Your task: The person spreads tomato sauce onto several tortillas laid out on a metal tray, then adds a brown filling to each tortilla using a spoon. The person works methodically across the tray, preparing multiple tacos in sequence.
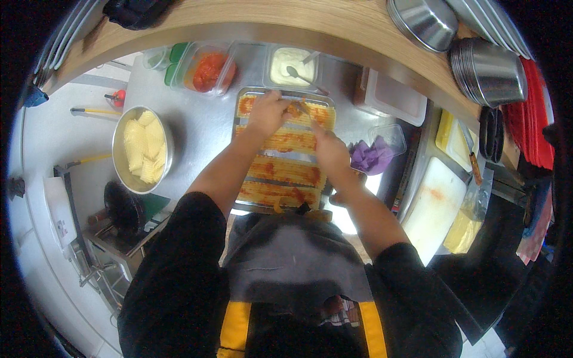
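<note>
A metal tray [236,122] in front of me holds rows of ridged yellow lasagna sheets [280,169] smeared with red sauce. Over its far part, my left hand [270,113] is closed, fingertips down by the sauced sheets; what they grip is too small to make out. My right hand [332,154] is closed around a slim metal utensil [303,109], whose tip reaches toward my left fingers; I cannot tell its exact kind. Beyond the tray stands a tub of white cream [286,65] with a spoon [295,73] in it.
Left of the tray is a metal bowl [116,156] of ridged pasta sheets. A clear container [228,83] of red sauce stands at the back. Purple cloth [371,156], lidded boxes [394,98] and a white cutting board [434,206] lie right. A wooden shelf [268,21] overhangs the counter.
</note>
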